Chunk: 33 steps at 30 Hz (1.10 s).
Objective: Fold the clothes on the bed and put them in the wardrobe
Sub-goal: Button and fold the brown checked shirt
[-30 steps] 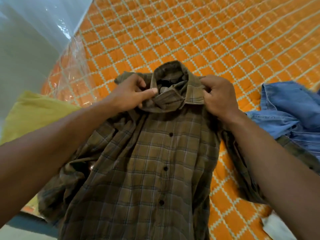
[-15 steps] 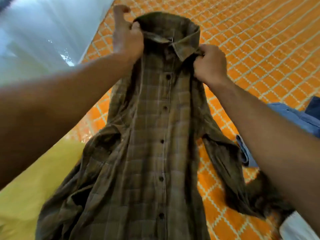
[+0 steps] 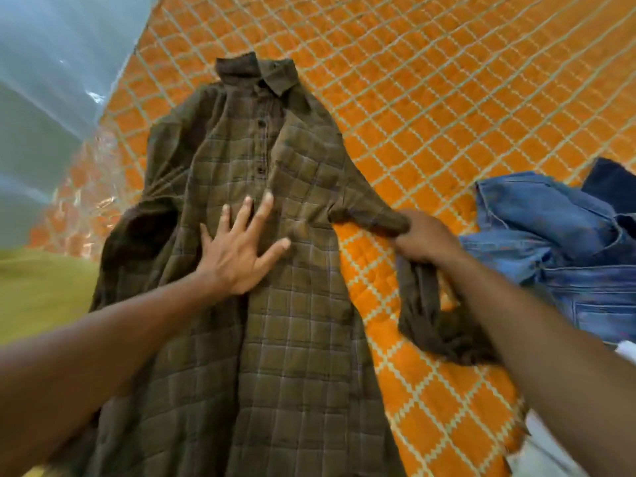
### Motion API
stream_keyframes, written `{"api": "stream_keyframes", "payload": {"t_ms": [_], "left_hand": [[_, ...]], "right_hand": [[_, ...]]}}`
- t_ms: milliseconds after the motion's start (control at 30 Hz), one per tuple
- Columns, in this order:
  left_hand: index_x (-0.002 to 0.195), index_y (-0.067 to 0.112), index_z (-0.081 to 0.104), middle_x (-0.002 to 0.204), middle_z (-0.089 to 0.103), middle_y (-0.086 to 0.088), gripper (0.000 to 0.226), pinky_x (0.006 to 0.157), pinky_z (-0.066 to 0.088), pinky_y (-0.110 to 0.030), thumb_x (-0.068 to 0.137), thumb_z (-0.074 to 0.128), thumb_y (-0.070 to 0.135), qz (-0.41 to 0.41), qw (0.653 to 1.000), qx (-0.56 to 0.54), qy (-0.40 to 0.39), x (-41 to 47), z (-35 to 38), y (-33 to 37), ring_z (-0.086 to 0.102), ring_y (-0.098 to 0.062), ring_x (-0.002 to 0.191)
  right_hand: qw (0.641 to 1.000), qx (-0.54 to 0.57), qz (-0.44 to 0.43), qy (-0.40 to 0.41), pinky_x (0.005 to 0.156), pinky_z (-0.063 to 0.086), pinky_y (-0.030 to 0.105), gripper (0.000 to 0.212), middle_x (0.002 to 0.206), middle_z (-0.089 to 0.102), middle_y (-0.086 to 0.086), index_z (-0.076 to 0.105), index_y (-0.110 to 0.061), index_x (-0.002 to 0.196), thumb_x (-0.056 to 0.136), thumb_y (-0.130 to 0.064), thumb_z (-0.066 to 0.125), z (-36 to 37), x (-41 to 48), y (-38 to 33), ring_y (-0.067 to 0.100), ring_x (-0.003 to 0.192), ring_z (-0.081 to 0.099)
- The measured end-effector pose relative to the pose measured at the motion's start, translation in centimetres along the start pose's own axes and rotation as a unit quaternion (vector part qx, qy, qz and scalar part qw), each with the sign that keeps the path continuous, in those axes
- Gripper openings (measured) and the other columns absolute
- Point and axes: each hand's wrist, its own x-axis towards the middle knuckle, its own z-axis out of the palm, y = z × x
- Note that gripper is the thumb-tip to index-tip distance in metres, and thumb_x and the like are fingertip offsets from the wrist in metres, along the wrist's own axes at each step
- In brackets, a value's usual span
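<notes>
Plaid shirt (image 3: 282, 304): olive woven check, buttoned, lying under the left hand (image 3: 237, 249) on orange lattice-quilted bedspread (image 3: 447, 98); collar pointing away beyond the fingertips (image 3: 268, 197), hem running off-frame.
Left hand: pressing flat, fingers splayed.
Right hand (image 3: 426, 242): gripping bunched sleeve (image 3: 375, 220); finger ends hidden.
Denim garments (image 3: 550, 235): crumpled, lying right of it.

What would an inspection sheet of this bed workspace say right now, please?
Surface: orange quilted bedcover with a pale lattice pattern.
Job's things: plaid shirt lies spread out, button side up, collar away from the person; blue denim clothes are heaped to its right.
Clutter: yellow cloth at the left edge; white item at the lower right, unclear what it is.
Grips: left hand rests flat on the shirt front, fingers spread; right hand grips the sleeve on the denim side.
Cables: nothing seen.
Surroundings: clear plastic sheet at the upper left.
</notes>
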Motion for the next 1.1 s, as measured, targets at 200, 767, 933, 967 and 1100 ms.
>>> {"api": "stream_keyframes", "payload": {"t_ms": [200, 767, 933, 967, 1100], "left_hand": [[0.159, 0.039, -0.008, 0.169, 0.009, -0.003, 0.090, 0.124, -0.010, -0.052, 0.084, 0.007, 0.085, -0.083, 0.980, -0.181, -0.027, 4.3, -4.0, 2.7, 0.003, -0.024, 0.156], [0.158, 0.032, 0.022, 0.167, 0.018, -0.006, 0.070, 0.123, 0.012, -0.053, 0.098, 0.045, 0.057, 0.045, 0.990, -0.112, 0.080, -9.7, 7.1, 4.6, 0.016, -0.026, 0.153], [0.151, 0.020, 0.040, 0.151, 0.042, -0.008, 0.063, 0.113, 0.033, -0.050, 0.093, 0.046, 0.045, 0.027, 0.995, -0.071, 0.064, -22.5, 11.0, 2.8, 0.042, -0.031, 0.138], [0.148, 0.018, 0.044, 0.148, 0.045, -0.008, 0.064, 0.108, 0.037, -0.049, 0.091, 0.046, 0.046, 0.024, 0.997, -0.058, 0.052, -24.9, 11.5, 2.0, 0.046, -0.031, 0.133], [0.146, 0.015, 0.047, 0.148, 0.046, -0.008, 0.072, 0.112, 0.033, -0.045, 0.087, 0.052, 0.054, 0.030, 0.999, -0.036, 0.013, -29.2, 11.6, -1.5, 0.044, -0.031, 0.135]], "right_hand": [[0.903, -0.131, -0.009, 0.408, 0.091, 0.047, 0.055, 0.050, 0.136, 0.051, 0.018, 0.061, -0.025, 0.132, 0.085, -0.007, 0.060, -17.2, 4.1, 1.9, 0.045, 0.118, 0.054], [0.965, 0.218, 0.098, 0.104, 0.092, 0.048, 0.038, 0.060, 0.135, 0.057, 0.002, 0.047, -0.021, 0.141, 0.091, -0.044, 0.069, 13.9, -16.8, -0.8, 0.029, 0.123, 0.056], [0.937, 0.337, 0.092, 0.015, 0.088, 0.052, 0.034, 0.040, 0.117, 0.071, -0.005, 0.064, -0.025, 0.124, 0.086, -0.027, 0.077, 16.5, -21.4, 0.9, 0.022, 0.110, 0.065], [0.938, 0.326, 0.096, 0.075, 0.083, 0.050, 0.033, 0.030, 0.111, 0.073, -0.001, 0.068, -0.021, 0.117, 0.088, -0.019, 0.075, 16.4, -21.8, 1.8, 0.024, 0.104, 0.066], [0.907, 0.271, 0.166, 0.277, 0.066, 0.040, 0.034, 0.019, 0.094, 0.074, 0.011, 0.073, -0.015, 0.106, 0.097, -0.009, 0.057, 14.6, -21.4, 6.5, 0.034, 0.082, 0.064]]}}
